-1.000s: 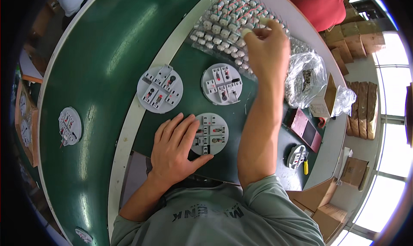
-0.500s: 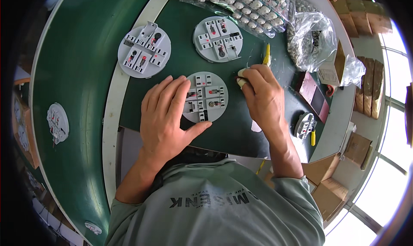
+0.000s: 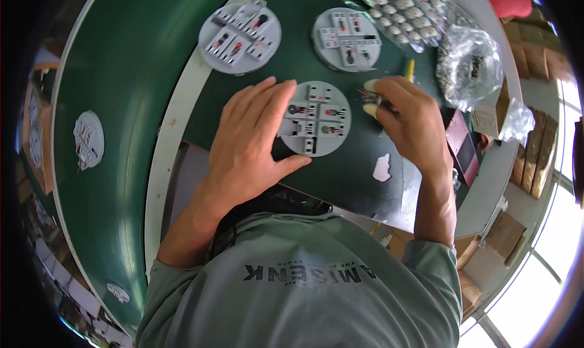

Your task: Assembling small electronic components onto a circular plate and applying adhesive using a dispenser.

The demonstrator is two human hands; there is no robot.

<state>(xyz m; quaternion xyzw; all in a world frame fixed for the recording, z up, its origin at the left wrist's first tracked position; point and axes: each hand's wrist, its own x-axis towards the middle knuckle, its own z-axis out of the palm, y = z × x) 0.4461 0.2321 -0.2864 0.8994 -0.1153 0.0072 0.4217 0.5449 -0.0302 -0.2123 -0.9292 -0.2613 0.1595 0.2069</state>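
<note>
A round grey plastic disc (image 3: 336,147) lies on the green worktop; its raised blocks carry small dark and red parts. My left hand (image 3: 249,132) rests flat along its left side, fingers stretched out, covering that edge, the thumb by the lower rim. To the right of the disc, my right hand (image 3: 413,114) is closed in a pinch, with pale covers on thumb and forefinger. Between those fingertips is a small dark part with thin reddish leads (image 3: 367,97), mostly hidden by the fingers. Two similar parts-laden discs, one at far left (image 3: 240,59) and one farther right (image 3: 325,53), lie beyond.
Clear sheets of silvery domed parts (image 3: 395,10) lie at the back. A clear plastic bag (image 3: 471,62) of small metal pieces stands at right, near a yellow-handled tool (image 3: 410,70). A torn white scrap (image 3: 381,167) lies near my right wrist. Another disc (image 3: 89,139) sits on the green belt (image 3: 121,208).
My view has shifted, so the worktop appears farther up and right. The small part in my right fingertips shows more clearly. My left hand stays at the disc's left edge.
</note>
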